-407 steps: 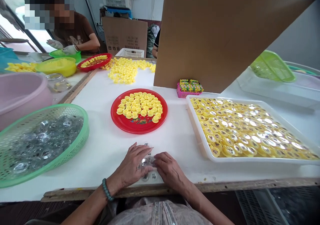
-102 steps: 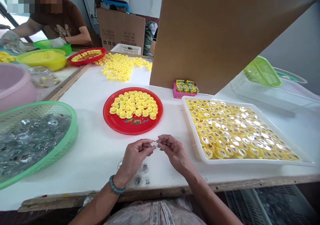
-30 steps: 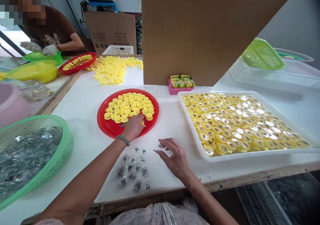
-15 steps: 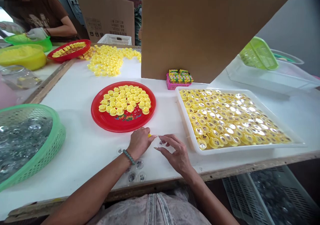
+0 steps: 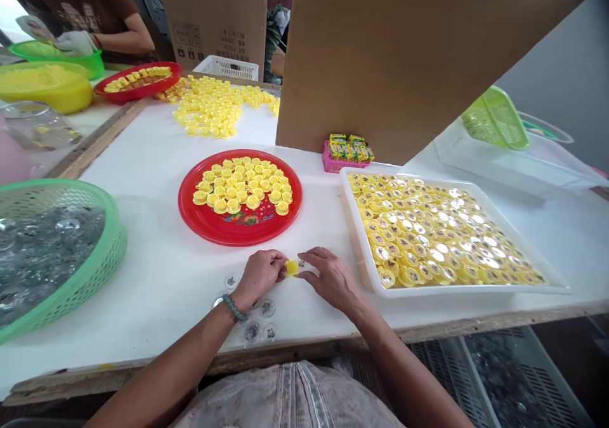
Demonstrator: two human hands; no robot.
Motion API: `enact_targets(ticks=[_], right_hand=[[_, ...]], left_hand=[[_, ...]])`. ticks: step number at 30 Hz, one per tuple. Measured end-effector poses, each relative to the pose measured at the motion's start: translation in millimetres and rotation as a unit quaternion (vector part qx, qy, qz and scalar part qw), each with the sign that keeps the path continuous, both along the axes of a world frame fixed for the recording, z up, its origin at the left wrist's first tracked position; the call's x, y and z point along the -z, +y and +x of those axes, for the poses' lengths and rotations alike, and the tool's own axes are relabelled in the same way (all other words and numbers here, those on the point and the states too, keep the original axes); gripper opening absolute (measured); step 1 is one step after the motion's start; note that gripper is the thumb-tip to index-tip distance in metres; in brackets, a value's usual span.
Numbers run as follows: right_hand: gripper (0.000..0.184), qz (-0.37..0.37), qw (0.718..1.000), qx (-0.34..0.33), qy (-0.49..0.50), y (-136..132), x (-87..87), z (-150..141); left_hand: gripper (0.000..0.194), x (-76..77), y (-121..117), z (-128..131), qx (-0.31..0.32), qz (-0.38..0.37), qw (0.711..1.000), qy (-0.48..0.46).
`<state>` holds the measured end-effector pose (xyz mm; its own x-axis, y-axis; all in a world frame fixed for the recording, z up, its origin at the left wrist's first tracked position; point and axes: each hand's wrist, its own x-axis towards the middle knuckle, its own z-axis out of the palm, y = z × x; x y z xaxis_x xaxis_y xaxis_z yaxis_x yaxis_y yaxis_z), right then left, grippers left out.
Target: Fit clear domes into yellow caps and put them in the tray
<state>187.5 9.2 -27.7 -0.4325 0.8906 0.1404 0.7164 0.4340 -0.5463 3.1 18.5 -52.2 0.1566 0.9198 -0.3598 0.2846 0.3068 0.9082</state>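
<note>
My left hand point(image 5: 262, 274), a beaded bracelet at its wrist, pinches a small yellow plastic cap point(image 5: 292, 267). Close on its right, my right hand point(image 5: 330, 279) holds a clear round disc point(image 5: 301, 263) with a small dark print between thumb and fingers. The disc faces the cap; whether they touch I cannot tell. Several more clear printed discs point(image 5: 252, 331) lie on the white table by my left wrist, some hidden under it. Beyond my hands is a red plate point(image 5: 214, 230) bearing many yellow caps. To the right, a white tray point(image 5: 354, 244) holds rows of yellow caps with printed clear tops.
At left stands a green basket point(image 5: 114, 244) of clear parts. A cardboard panel point(image 5: 356, 66) rises behind a pink basket point(image 5: 333, 163) of small packets. Loose yellow caps point(image 5: 209, 108) lie at the back. A gloved co-worker point(image 5: 78, 42) works at far left.
The yellow cap has turned into fuller view in my left hand. My right hand has moved slightly left, its fingers closer to the cap. The whole view has shifted a little.
</note>
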Motion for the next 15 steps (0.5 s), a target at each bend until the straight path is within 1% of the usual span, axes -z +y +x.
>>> enact_targets(ticks=[4,9,12,15], right_hand=[[0.026,0.011,0.996,-0.021,-0.081,4,-1.5,-13],[0.022,0.010,0.992,-0.005,-0.122,3,4.2,-22],[0.017,0.003,0.990,-0.012,-0.144,5,5.5,-23],[0.016,-0.012,0.986,-0.026,-0.164,8,4.4,-22]], left_hand=[[0.017,4.5,-2,2,-0.017,0.006,0.999,-0.030],[0.017,8.7,-2,2,-0.022,0.005,0.999,-0.044],[0.018,11.2,-2,3,-0.015,0.005,0.999,-0.049],[0.021,12.6,-1,2,0.000,0.027,0.999,-0.035]])
